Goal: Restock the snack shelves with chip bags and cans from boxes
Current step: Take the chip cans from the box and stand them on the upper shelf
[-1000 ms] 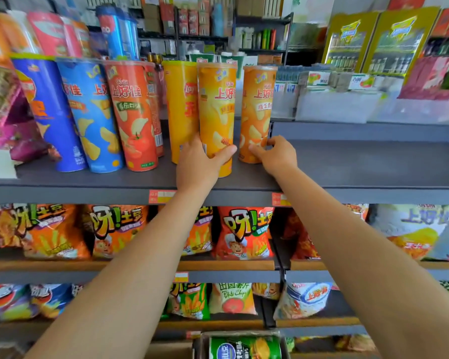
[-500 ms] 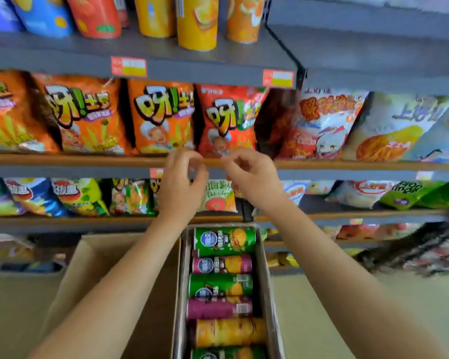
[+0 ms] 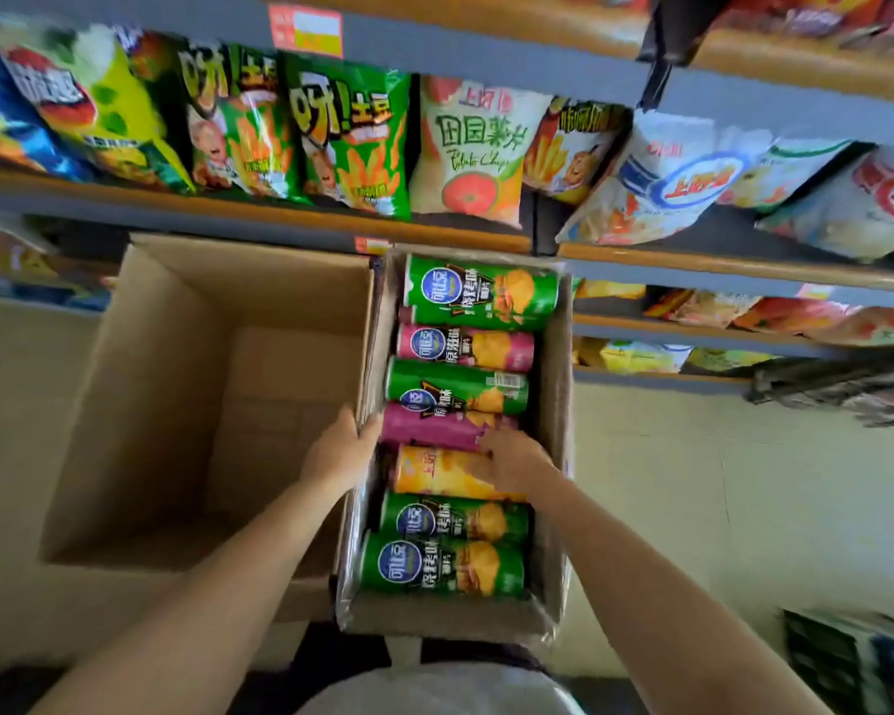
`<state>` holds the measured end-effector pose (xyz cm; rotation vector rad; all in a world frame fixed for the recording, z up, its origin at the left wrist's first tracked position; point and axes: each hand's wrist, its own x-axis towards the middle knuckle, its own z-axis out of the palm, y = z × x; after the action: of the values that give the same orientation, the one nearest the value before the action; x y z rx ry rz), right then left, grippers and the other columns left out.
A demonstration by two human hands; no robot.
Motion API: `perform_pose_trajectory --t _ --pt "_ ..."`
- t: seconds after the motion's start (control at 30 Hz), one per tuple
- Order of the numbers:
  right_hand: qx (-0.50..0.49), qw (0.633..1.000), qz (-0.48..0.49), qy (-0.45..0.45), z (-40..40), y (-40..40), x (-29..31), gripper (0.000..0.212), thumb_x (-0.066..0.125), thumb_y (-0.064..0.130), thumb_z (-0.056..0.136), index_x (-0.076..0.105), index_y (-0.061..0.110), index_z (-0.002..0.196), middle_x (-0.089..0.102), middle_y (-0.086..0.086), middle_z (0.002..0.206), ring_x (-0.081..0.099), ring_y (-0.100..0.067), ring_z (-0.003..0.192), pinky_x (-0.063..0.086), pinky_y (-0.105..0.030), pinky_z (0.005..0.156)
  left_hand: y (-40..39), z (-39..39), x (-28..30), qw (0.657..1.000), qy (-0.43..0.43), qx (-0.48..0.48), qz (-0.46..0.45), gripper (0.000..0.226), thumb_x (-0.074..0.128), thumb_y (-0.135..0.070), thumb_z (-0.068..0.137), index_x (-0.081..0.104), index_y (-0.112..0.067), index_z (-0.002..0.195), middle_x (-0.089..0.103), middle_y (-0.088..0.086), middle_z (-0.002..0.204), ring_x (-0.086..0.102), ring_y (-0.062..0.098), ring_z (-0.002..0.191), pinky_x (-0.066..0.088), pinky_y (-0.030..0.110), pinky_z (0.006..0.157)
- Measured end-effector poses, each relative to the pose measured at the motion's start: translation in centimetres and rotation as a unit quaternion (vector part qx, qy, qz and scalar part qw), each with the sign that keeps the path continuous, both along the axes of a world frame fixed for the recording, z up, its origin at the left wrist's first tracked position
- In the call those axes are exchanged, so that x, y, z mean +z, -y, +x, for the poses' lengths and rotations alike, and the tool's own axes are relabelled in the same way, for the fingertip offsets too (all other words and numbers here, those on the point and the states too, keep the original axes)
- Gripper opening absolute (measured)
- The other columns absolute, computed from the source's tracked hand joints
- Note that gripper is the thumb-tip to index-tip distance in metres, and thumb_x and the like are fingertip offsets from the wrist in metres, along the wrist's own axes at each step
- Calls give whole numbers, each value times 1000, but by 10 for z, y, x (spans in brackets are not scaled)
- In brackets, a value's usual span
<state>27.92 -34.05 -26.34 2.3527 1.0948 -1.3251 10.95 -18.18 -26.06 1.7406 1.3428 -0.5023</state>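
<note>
Cans lie on their sides in a row in the right box [image 3: 556,456], seven showing: green, pink, green, purple, orange [image 3: 434,472], green, green, far end to near. Left box [image 3: 176,353] open beside it, touching wall to wall; I see nothing in it but bare cardboard.

Left hand [image 3: 339,451] at the wall shared by the two boxes, level with the purple can [image 3: 424,428]. Fingers dip over the edge on the can side; whether they press the wall or the can's end I cannot tell. Nothing held that I can see.

Right hand [image 3: 512,464] down in the box, fingers spread loosely across the right end of the orange can and touching the purple one above it. No closed grip yet (fingertips blurred, so the exact contact is unclear).

Step in hand, as I judge it: picking the next can or two out of the box for the shelves. Chip bags [image 3: 352,141] fill the shelf just above the boxes, standing tilted.

Next move calls for curling the fingers round one can's body. The row is packed tight, can against can, so I would likely need to tip an end up first to get under it. Risk: dragging a neighbour along.
</note>
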Motion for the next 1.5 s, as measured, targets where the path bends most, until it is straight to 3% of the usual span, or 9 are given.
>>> perform_pose_trajectory --t 0.17,0.47,0.8,0.97,1.1,1.2,1.3,1.4,1.5 --pt "95 993 -16 71 -29 16 -13 92 63 57 89 19 9 153 24 -13 155 29 -31 142 39 -49 109 0 -1 0 1000 -1 9 3 72 35 -53 104 21 -5 156 36 20 156 39 37 142 34 40 111" --pt "27 997 6 76 -38 27 -19 96 74 45 84 15 18 154 19 -16 159 17 -34 148 20 -55 119 10 -2 -1 997 6 70 -9 73 40 -53 102 25 -4 155 36 19 157 36 35 144 32 39 112" --pt "86 992 33 91 -30 25 -25 87 76 49 77 34 17 146 30 -13 148 27 -32 139 27 -51 113 8 -2 -7 996 12 92 -10 63 42 -50 102 41 -4 145 50 21 145 49 37 132 40 38 103" --pt "-138 978 136 -75 -28 26 5 85 83 50 69 39 23 137 57 2 121 58 -20 112 51 -36 94 2 1 20 990 55 130 -2 69 54 -59 93 49 -8 139 54 16 140 52 33 128 42 35 102" --pt "-369 866 277 -193 -20 9 83 70 77 61 53 57 28 111 70 3 101 68 -16 91 58 -39 85 -6 25 88 943 235 231 41 43 62 -49 91 63 -19 123 64 -1 120 59 18 114 44 34 95" --pt "-387 807 365 -257 -8 -19 164 44 73 56 66 65 33 103 76 4 97 73 -16 90 59 -39 86 -9 59 169 905 365 190 -111 27 63 -50 90 66 -27 104 73 -7 105 68 15 103 48 30 82" --pt "-370 753 447 -311 5 -43 252 38 66 46 78 68 23 107 77 1 94 73 -16 86 58 -32 77 -14 86 257 858 469 121 -171 53 83 -47 64 65 -26 109 76 -2 101 72 19 96 56 31 77" --pt "-334 734 512 -297 15 -54 331 39 64 44 81 67 17 109 77 3 91 73 -13 85 56 -25 72 -21 105 344 823 547 78 -129 58 81 -43 58 67 -21 110 77 2 95 73 22 88 58 37 73" --pt "-261 741 582 -210 22 -59 389 22 78 36 83 67 30 102 75 19 82 68 4 78 52 -14 68 -32 124 418 771 631 58 -56 44 79 -37 65 68 -22 105 76 -1 87 72 16 78 58 34 68"
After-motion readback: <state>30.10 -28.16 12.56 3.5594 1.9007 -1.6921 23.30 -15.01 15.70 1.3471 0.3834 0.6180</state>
